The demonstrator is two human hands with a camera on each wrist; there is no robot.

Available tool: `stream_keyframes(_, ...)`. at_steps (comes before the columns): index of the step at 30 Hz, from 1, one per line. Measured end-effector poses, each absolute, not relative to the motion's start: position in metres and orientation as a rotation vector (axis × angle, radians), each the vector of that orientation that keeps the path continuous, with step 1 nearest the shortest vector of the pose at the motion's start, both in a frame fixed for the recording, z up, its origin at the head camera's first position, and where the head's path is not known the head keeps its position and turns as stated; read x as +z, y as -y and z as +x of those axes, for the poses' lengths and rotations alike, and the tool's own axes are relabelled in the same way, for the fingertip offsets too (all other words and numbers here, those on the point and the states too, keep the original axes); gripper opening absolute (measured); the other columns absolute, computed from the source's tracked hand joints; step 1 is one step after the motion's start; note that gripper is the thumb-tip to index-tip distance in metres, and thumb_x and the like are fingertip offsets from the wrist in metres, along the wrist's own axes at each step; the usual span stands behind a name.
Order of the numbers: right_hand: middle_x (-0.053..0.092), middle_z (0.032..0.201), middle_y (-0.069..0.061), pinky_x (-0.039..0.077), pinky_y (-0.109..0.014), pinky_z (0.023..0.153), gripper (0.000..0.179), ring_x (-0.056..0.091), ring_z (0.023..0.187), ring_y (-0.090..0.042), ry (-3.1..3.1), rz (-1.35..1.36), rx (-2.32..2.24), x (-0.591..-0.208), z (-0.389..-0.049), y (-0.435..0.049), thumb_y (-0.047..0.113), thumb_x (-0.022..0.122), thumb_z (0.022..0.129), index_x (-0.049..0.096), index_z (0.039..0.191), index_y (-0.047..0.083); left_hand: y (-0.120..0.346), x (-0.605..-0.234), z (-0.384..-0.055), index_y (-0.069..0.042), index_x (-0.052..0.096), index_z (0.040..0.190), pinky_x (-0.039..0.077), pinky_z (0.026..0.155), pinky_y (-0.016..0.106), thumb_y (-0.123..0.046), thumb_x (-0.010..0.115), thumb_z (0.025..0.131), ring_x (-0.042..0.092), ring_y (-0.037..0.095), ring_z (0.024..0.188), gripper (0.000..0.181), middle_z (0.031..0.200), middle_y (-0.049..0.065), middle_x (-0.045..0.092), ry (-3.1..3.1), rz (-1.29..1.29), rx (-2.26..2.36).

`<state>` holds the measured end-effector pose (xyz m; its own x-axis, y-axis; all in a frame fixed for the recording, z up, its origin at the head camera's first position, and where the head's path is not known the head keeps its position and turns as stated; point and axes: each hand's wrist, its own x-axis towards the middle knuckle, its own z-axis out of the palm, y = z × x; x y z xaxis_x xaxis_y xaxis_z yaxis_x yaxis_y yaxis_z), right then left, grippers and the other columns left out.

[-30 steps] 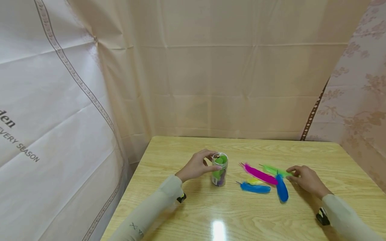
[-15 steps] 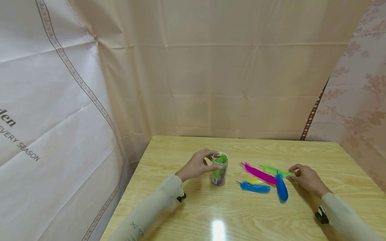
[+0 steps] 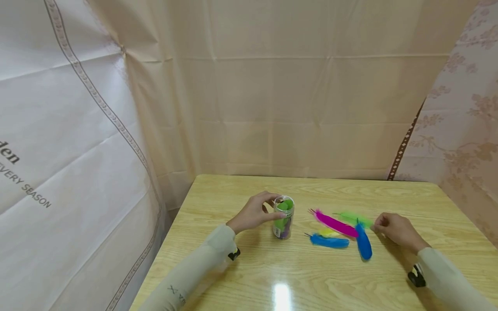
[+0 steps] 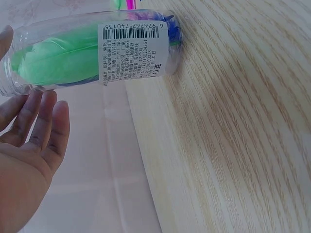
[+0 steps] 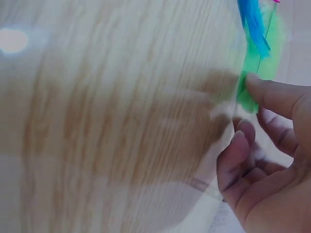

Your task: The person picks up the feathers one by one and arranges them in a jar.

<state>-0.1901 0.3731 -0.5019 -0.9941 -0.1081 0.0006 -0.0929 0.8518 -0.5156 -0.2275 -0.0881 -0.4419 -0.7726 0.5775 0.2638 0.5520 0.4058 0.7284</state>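
Note:
My left hand [image 3: 253, 212] grips a clear jar [image 3: 277, 233] near its rim, thumb on one side and fingers on the other. The jar stands upright on the table, with green and purple feathers inside. In the left wrist view its label [image 4: 133, 53] with a barcode faces the camera, beside a green feather [image 4: 58, 58]. My right hand [image 3: 398, 232] pinches the rounded end of a loose light-green feather [image 3: 350, 217] between thumb and finger. A blue feather [image 3: 364, 244] crosses over that green one, as the right wrist view also shows with the green feather [image 5: 251, 68].
A magenta feather [image 3: 335, 223], a yellow feather [image 3: 328, 233] and another blue feather [image 3: 330, 242] lie between the jar and my right hand. The wooden table [image 3: 233, 285] backs onto a beige cloth [image 3: 268, 108]. Printed cloth hangs at both sides.
My right fingers have shifted slightly and now cover the green feather's rounded end, which showed past them half a second ago. The left hand and jar stay in place.

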Motion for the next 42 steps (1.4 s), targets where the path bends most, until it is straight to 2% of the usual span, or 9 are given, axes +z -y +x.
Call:
stream_keyframes(5, 0.063, 0.082, -0.002, 0.044, -0.028, 0.058, 0.017, 0.054, 0.071, -0.015, -3.058, -0.208, -0.871, -0.498, -0.189, -0.376, 0.024, 0.067, 0.09, 0.065, 0.093, 0.008, 0.087, -0.44, -0.226, -0.027, 0.056, 0.13, 0.052, 0.072, 0.024, -0.054, 0.069, 0.08, 0.057, 0.012, 0.099, 0.059, 0.114, -0.015, 0.057, -2.608, 1.05, 1.337)
stream_keyframes(10, 0.067, 0.086, -0.004, 0.046, -0.028, 0.055, 0.024, 0.057, 0.072, -0.015, -3.051, -0.194, -0.865, -0.494, -0.187, -0.376, 0.024, 0.064, 0.092, 0.068, 0.104, 0.003, 0.088, -0.44, -0.225, -0.028, 0.056, 0.13, 0.052, 0.072, 0.024, -0.053, 0.07, 0.08, 0.056, 0.009, 0.098, 0.058, 0.114, -0.015, 0.057, -2.606, 1.042, 1.346)
stream_keyframes(13, 0.067, 0.087, -0.004, 0.045, -0.029, 0.055, 0.024, 0.055, 0.072, -0.015, -3.049, -0.185, -0.854, -0.493, -0.185, -0.377, 0.025, 0.062, 0.094, 0.07, 0.102, 0.003, 0.088, -0.44, -0.225, -0.029, 0.056, 0.13, 0.052, 0.072, 0.024, -0.053, 0.07, 0.079, 0.055, 0.006, 0.097, 0.058, 0.113, -0.015, 0.056, -2.6, 1.035, 1.348)
stream_keyframes(20, 0.069, 0.091, -0.004, 0.048, -0.033, 0.061, 0.03, 0.06, 0.077, -0.018, -3.126, -0.176, -0.846, -0.487, -0.184, -0.375, 0.037, 0.059, 0.095, 0.071, 0.098, 0.01, 0.087, -0.442, -0.226, -0.028, 0.056, 0.131, 0.052, 0.072, 0.024, -0.055, 0.069, 0.079, 0.055, 0.005, 0.098, 0.06, 0.114, -0.015, 0.057, -2.609, 1.043, 1.338)
stream_keyframes(25, 0.07, 0.094, -0.008, 0.05, -0.037, 0.063, 0.036, 0.062, 0.08, -0.022, -3.161, -0.191, -0.888, -0.476, -0.183, -0.369, 0.041, 0.056, 0.095, 0.071, 0.1, 0.008, 0.087, -0.443, -0.227, -0.028, 0.056, 0.131, 0.052, 0.071, 0.024, -0.055, 0.069, 0.079, 0.056, 0.007, 0.097, 0.059, 0.114, -0.016, 0.057, -2.625, 1.055, 1.338)
stream_keyframes(30, 0.069, 0.097, -0.012, 0.052, -0.038, 0.062, 0.037, 0.062, 0.082, -0.026, -3.205, -0.184, -0.927, -0.468, -0.181, -0.365, 0.039, 0.058, 0.095, 0.069, 0.105, 0.005, 0.088, -0.444, -0.227, -0.028, 0.056, 0.131, 0.052, 0.072, 0.025, -0.055, 0.069, 0.079, 0.056, 0.007, 0.098, 0.06, 0.113, -0.016, 0.056, -2.611, 1.053, 1.352)
stream_keyframes(42, 0.069, 0.092, -0.008, 0.046, -0.027, 0.054, 0.034, 0.059, 0.075, -0.019, -3.264, -0.201, -0.961, -0.458, -0.183, -0.353, 0.04, 0.059, 0.094, 0.069, 0.104, 0.009, 0.089, -0.444, -0.227, -0.031, 0.055, 0.13, 0.053, 0.071, 0.025, -0.052, 0.07, 0.08, 0.056, 0.006, 0.097, 0.057, 0.114, -0.016, 0.057, -2.61, 1.049, 1.364)
